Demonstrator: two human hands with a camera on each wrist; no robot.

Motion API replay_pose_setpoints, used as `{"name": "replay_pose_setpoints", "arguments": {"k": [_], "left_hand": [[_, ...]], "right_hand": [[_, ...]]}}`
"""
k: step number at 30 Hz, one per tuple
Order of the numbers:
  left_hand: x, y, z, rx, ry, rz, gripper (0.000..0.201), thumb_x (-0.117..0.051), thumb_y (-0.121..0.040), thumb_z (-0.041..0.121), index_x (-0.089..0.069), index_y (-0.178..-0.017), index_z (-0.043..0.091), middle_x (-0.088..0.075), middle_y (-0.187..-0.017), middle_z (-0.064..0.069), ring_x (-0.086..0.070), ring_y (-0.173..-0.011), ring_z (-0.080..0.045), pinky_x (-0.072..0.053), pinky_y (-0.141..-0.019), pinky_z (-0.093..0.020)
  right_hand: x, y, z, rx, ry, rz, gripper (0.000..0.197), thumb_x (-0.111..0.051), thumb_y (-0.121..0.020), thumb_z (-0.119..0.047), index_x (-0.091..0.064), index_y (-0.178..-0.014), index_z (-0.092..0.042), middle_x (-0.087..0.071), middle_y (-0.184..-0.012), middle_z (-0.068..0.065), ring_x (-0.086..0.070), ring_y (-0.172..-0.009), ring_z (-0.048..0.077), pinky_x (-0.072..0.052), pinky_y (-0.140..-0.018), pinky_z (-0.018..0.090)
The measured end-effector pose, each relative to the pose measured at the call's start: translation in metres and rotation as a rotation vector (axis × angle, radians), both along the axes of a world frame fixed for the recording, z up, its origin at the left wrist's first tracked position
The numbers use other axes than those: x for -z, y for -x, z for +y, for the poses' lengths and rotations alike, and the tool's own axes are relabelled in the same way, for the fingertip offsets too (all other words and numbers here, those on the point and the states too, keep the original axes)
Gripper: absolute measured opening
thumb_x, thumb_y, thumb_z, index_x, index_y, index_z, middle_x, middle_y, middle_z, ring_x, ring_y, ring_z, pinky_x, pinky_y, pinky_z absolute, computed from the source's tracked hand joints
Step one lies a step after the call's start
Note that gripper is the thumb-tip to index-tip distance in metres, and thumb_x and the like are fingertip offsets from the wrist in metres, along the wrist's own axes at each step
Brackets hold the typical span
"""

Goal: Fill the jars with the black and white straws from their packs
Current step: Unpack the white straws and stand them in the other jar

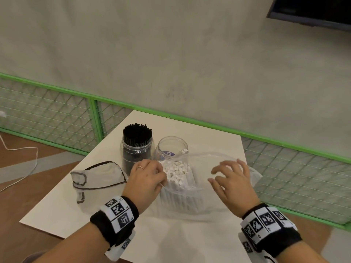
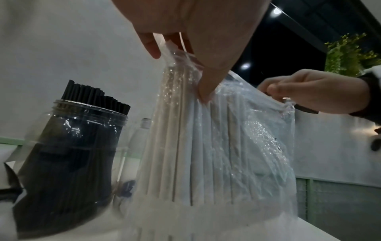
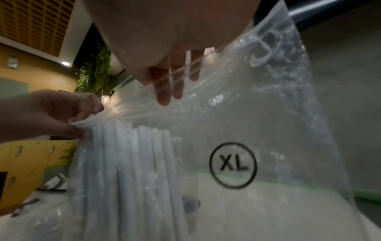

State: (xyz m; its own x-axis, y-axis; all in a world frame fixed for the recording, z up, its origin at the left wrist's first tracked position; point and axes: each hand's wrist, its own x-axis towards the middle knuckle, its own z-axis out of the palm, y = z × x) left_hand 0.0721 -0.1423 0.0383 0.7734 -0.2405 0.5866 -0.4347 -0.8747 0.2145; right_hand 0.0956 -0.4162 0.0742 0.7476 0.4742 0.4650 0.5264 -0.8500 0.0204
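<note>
A clear plastic pack [image 1: 201, 204] marked XL stands on the white table [image 1: 182, 243] with white straws [image 1: 176, 170] upright inside it. My left hand [image 1: 148, 177] pinches the pack's left rim by the straw tops, thumb [image 2: 206, 91] pressed on the plastic. My right hand [image 1: 231, 179] holds the right rim, with its fingers [image 3: 169, 84] inside the mouth, so the pack is held wide. Behind stand a jar packed with black straws [image 1: 136, 149] and a nearly empty jar [image 1: 171, 147] with one white piece at its rim.
A flattened clear pack with black trim [image 1: 98, 177] lies left of my left hand. A green wire fence [image 1: 284, 149] runs behind the table, close to its far and right edges. A white cable [image 1: 28, 154] lies on the floor at left.
</note>
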Motion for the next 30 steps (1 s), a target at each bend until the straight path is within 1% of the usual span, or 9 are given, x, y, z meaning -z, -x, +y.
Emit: {"name": "replay_pose_setpoints", "arguments": {"k": [3, 5, 9, 12, 14, 19, 22, 26, 30], "left_hand": [[0.003, 0.000, -0.002, 0.005, 0.003, 0.000, 0.028, -0.076, -0.056, 0.006, -0.060, -0.065, 0.027, -0.058, -0.091, 0.007, -0.044, -0.094, -0.018, -0.027, -0.088, -0.030], [0.004, 0.004, -0.002, 0.020, -0.025, 0.060, 0.022, -0.075, -0.060, 0.013, -0.060, -0.067, 0.029, -0.058, -0.101, 0.007, -0.045, -0.102, -0.018, -0.030, -0.093, -0.034], [0.004, 0.015, -0.003, 0.060, -0.008, 0.207, 0.017, -0.062, -0.072, 0.047, -0.063, -0.067, 0.031, -0.052, -0.117, 0.011, -0.039, -0.118, -0.013, -0.035, -0.096, -0.033], [-0.003, 0.011, -0.004, 0.066, 0.108, 0.199, 0.023, -0.057, -0.080, 0.046, -0.067, -0.068, 0.029, -0.055, -0.102, 0.013, -0.041, -0.102, -0.011, -0.039, -0.085, -0.027], [-0.008, 0.005, -0.005, 0.033, 0.188, 0.203, 0.017, -0.068, -0.076, 0.033, -0.065, -0.091, 0.027, -0.047, -0.102, 0.011, -0.042, -0.098, -0.012, -0.043, -0.086, -0.029], [-0.014, -0.006, -0.005, -0.148, 0.230, 0.508, 0.091, -0.079, -0.064, 0.025, -0.029, -0.140, 0.030, -0.020, -0.143, 0.000, -0.026, -0.127, -0.027, -0.030, -0.108, -0.037], [-0.018, -0.011, -0.003, -0.031, 0.419, 0.778, 0.087, -0.072, -0.071, 0.011, -0.025, -0.141, 0.033, -0.041, -0.138, 0.000, -0.043, -0.121, -0.018, -0.037, -0.098, -0.028], [-0.018, -0.011, -0.001, 0.062, 0.580, 0.899, 0.073, -0.054, -0.075, -0.005, -0.033, -0.128, 0.041, -0.053, -0.126, 0.001, -0.055, -0.112, -0.017, -0.047, -0.092, -0.028], [-0.012, -0.010, -0.003, 0.101, 0.817, 0.991, 0.069, -0.048, -0.072, -0.009, -0.045, -0.110, 0.048, -0.053, -0.124, 0.000, -0.054, -0.112, -0.018, -0.050, -0.094, -0.039]], "right_hand": [[-0.012, -0.002, 0.003, 0.171, 0.197, 0.015, 0.026, -0.077, -0.064, -0.054, -0.068, -0.066, -0.030, -0.063, -0.118, -0.009, -0.042, -0.126, 0.029, -0.013, -0.109, 0.061], [-0.018, -0.006, 0.005, 0.244, 0.326, 0.190, 0.057, -0.074, -0.052, -0.071, -0.069, -0.097, -0.037, -0.051, -0.138, -0.007, -0.027, -0.139, 0.034, -0.004, -0.108, 0.066], [-0.012, -0.009, 0.011, 0.303, 0.365, 0.507, 0.111, -0.066, -0.055, -0.079, -0.018, -0.147, -0.038, -0.004, -0.158, -0.008, 0.000, -0.146, 0.028, -0.007, -0.113, 0.061], [0.005, -0.009, 0.018, 0.297, 0.245, 0.685, 0.126, -0.070, -0.048, -0.079, -0.008, -0.149, -0.034, -0.007, -0.155, -0.005, -0.020, -0.140, 0.025, -0.031, -0.109, 0.051], [0.015, -0.010, 0.024, 0.309, 0.173, 0.788, 0.129, -0.069, -0.047, -0.081, -0.007, -0.149, -0.033, -0.014, -0.152, -0.004, -0.029, -0.135, 0.024, -0.034, -0.106, 0.049], [0.029, -0.013, 0.044, 0.303, 0.005, 0.863, 0.128, -0.064, -0.047, -0.085, -0.006, -0.149, -0.034, -0.022, -0.149, -0.001, -0.033, -0.135, 0.028, -0.028, -0.110, 0.053], [0.035, -0.016, 0.055, 0.282, -0.202, 0.916, 0.133, -0.064, -0.038, -0.087, -0.015, -0.148, -0.029, -0.024, -0.147, -0.001, -0.036, -0.134, 0.025, -0.033, -0.110, 0.049], [0.046, -0.018, 0.065, 0.187, -0.508, 0.946, 0.122, -0.088, -0.047, -0.056, -0.023, -0.143, -0.018, -0.026, -0.138, -0.003, -0.038, -0.129, 0.014, -0.035, -0.107, 0.028], [0.060, -0.018, 0.073, 0.161, -0.547, 0.891, 0.131, -0.082, -0.028, -0.066, -0.028, -0.140, -0.023, -0.037, -0.130, -0.002, -0.040, -0.124, 0.016, -0.040, -0.106, 0.040]]}}
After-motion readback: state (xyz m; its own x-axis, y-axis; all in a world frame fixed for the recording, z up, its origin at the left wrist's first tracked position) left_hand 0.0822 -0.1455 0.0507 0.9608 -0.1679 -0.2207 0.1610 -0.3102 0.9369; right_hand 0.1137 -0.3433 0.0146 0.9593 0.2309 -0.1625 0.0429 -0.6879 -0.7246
